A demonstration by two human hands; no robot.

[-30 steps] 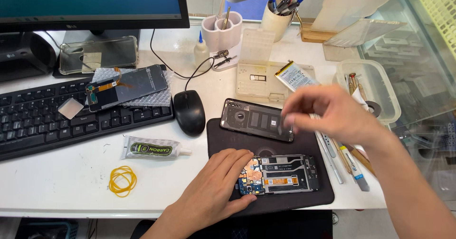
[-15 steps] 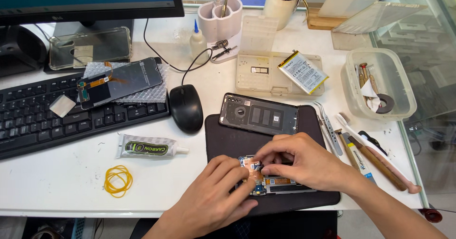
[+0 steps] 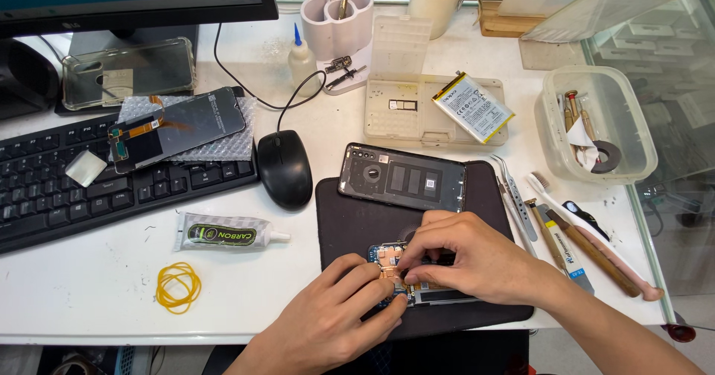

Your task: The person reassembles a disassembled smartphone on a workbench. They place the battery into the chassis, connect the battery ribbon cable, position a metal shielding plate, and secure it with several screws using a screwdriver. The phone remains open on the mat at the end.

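Observation:
An opened phone body (image 3: 417, 289) with its blue circuit board showing lies on a dark work mat (image 3: 350, 218). My left hand (image 3: 339, 319) steadies its left end, fingertips on the board. My right hand (image 3: 469, 259) covers the middle of the phone, with thumb and forefinger pinched down at the board; whether a small part is between them I cannot tell. The phone's dark back cover (image 3: 402, 176) lies at the mat's far edge, inside face up. A phone battery (image 3: 473, 107) rests on a beige parts box (image 3: 424, 110).
Tweezers (image 3: 515, 196), a brush and several hand tools lie right of the mat. A glue tube (image 3: 223, 232), a yellow rubber band (image 3: 177, 285), a black mouse (image 3: 284, 168), a keyboard (image 3: 67, 189) and a spare screen (image 3: 175, 128) sit to the left. A clear tub (image 3: 596, 122) stands far right.
My right hand came down from above the back cover onto the opened phone and now pinches at its board. My left hand stayed on the phone's left end. The view moved closer.

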